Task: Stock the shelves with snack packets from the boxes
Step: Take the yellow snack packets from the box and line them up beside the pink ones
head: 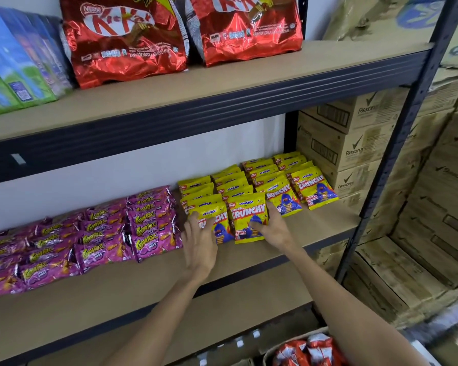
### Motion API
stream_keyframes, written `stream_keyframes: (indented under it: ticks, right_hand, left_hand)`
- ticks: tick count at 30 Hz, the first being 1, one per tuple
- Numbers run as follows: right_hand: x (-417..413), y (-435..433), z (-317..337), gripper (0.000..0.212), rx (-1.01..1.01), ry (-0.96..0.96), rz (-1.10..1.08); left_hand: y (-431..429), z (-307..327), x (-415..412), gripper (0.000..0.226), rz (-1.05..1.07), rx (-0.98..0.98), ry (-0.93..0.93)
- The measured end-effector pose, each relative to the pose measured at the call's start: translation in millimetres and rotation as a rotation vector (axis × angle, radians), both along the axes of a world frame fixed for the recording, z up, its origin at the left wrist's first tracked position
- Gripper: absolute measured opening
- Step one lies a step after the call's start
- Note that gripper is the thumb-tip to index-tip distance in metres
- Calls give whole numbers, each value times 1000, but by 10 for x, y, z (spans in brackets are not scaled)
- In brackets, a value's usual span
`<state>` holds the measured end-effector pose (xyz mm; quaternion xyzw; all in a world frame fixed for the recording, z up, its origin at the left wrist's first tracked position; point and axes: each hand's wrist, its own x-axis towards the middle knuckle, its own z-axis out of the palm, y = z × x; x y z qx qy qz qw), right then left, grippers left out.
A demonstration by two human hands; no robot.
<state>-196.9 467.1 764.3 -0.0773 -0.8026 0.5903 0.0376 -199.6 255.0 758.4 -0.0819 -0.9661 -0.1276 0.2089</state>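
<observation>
The right hand's fingers (259,223) are spread and lie flat against the front yellow packet (245,211), thumb along its right edge, pressing rather than closed around it. The left hand's fingers (198,220) are likewise open, tips resting on the neighbouring packet (210,212) just to the left. Both packets stand directly ahead of the fingertips, at the front of their rows, leaning back a little with their long axes running up and away from the person. The right hand (274,231) is the one with more contact; the left hand (200,243) only touches the lower face. The packets are small glossy foil pillows, yellow with blue figures, slippery and puffed. They sit in four rows on the middle shelf (249,262), a matte board in a dark metal frame. Shiny purple packets (148,225) lie overlapped to the left. Red foil bags (122,40) stand on the shelf above. A box (302,351) of red packets waits below, near the right forearm.
</observation>
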Motion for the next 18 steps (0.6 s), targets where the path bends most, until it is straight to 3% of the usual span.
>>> stream_keyframes:
  ticks: [2,5,11,15,18]
  right_hand:
    - [-17,1,-12,78,63,22,-3]
    - [-24,-8,-3,90,173,73,-19]
    - [-53,-96,-37,88,308,75,-57]
    - [-35,-153,-86,76,549,153,-168]
    - [-47,-185,-137,43,719,286,-149]
  left_hand:
    - [8,-22,16,51,-24,-89,-67]
    - [1,-67,44,41,-24,-62,-101]
    - [-5,-138,69,40,-12,-56,-59]
    - [29,-144,74,41,15,-62,-85]
    - [38,-157,73,43,21,-63,-99]
